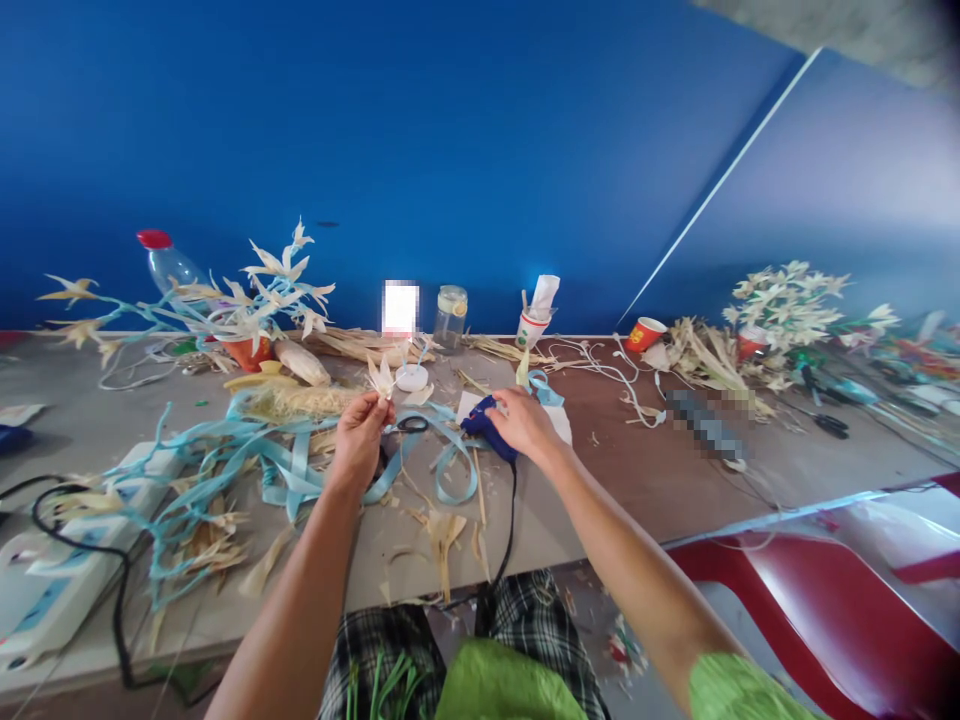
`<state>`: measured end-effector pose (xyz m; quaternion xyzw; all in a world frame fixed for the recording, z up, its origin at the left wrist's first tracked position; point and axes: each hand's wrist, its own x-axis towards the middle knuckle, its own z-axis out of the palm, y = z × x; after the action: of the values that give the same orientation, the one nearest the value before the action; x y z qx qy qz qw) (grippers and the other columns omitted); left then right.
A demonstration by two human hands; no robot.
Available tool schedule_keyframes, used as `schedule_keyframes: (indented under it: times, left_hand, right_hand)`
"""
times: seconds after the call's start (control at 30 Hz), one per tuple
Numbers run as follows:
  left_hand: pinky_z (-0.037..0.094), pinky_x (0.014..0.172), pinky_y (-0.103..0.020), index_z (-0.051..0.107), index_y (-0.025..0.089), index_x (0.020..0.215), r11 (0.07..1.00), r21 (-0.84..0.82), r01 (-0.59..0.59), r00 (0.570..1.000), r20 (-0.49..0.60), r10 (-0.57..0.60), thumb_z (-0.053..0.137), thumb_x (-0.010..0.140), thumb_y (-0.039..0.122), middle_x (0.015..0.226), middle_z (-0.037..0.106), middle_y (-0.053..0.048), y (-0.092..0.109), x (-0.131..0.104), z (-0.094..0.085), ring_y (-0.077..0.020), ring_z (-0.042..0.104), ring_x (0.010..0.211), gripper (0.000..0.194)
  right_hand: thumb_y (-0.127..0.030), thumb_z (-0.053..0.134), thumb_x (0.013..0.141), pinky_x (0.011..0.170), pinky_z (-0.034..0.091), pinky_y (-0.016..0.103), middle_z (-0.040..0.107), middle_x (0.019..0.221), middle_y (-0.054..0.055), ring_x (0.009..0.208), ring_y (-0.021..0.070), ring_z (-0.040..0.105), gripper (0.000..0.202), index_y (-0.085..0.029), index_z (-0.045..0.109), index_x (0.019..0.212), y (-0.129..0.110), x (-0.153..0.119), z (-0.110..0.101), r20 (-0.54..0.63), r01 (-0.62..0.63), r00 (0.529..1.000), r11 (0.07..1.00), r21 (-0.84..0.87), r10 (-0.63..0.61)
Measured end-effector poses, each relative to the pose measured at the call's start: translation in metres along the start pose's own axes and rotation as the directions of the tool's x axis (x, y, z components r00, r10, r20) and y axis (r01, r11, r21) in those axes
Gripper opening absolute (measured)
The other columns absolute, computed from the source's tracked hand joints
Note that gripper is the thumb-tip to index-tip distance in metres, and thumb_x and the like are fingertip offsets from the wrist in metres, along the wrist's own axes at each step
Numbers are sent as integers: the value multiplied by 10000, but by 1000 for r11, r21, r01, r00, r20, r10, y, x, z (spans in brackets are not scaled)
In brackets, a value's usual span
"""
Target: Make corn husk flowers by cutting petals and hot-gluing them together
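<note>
My left hand (pixel 361 432) is closed, pinching a small pale flower (pixel 381 376) of dried husk petals between thumb and fingertips. Over to the right, my right hand (pixel 529 422) has its fingers on a dark blue glue gun (pixel 487 428), which lies low over a white sheet (pixel 561 426). The gun's black cord (pixel 513 510) runs down past the table's front edge. Between the hands are light blue ribbon (pixel 456 475) and a white ribbon roll (pixel 411 376). Loose dry husk pieces (pixel 444 535) lie in front of them.
A tangle of blue-wrapped stems (pixel 225 450) and a white power strip (pixel 82 560) are at left. Husk flowers stand in a red pot (pixel 247 352). A glass jar (pixel 451 315), a paper cup (pixel 532 328) and white cables (pixel 600 360) line the back. A red chair (pixel 840 600) is at right.
</note>
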<state>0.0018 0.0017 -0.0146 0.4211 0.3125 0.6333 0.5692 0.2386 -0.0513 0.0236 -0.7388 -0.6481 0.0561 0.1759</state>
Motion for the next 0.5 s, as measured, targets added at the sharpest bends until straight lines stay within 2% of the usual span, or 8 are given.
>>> schedule_keyframes:
  times: [0.13,0.2,0.27,0.4,0.5]
  left_hand:
    - [417,594,-202,622,166,739,1000,-4,8,1000,13,-8,750,674,326,631,582,21,-1,0,1,-75,514,583,215]
    - [419,593,-204,623,166,738,1000,0,10,1000,11,-10,750,673,330,631,585,20,-1,0,1,-77,518,583,218]
    - [417,590,-204,627,165,746,1000,4,11,1000,9,-11,750,672,334,628,586,20,-2,-1,1,-78,521,581,222]
    - [415,591,-204,631,168,757,1000,5,15,1000,7,-15,755,664,339,624,585,25,-4,-1,0,-77,520,578,231]
    - [414,601,-206,627,169,755,1000,3,19,1000,13,-19,753,669,347,623,585,28,-6,-1,-2,-78,521,587,234]
  right_hand:
    - [-454,641,779,818,463,356,532,1183,212,995,291,614,513,-98,586,1144,2,-20,13,134,-91,985,982,-163,113]
    - [-457,648,767,802,467,354,522,1178,222,992,298,616,506,-89,599,1111,3,-22,18,171,-110,975,976,-185,143]
    - [-424,651,763,797,469,341,528,1163,208,973,284,622,462,-102,609,1092,3,-19,21,184,-90,976,982,-168,121]
    - [-295,632,757,828,465,318,551,1117,165,933,239,627,356,-131,629,1073,6,-15,21,135,-26,990,998,-56,34]
    - [-243,635,726,879,453,310,569,1070,132,941,213,611,327,-136,652,1035,11,-13,18,-2,-16,1000,992,122,16]
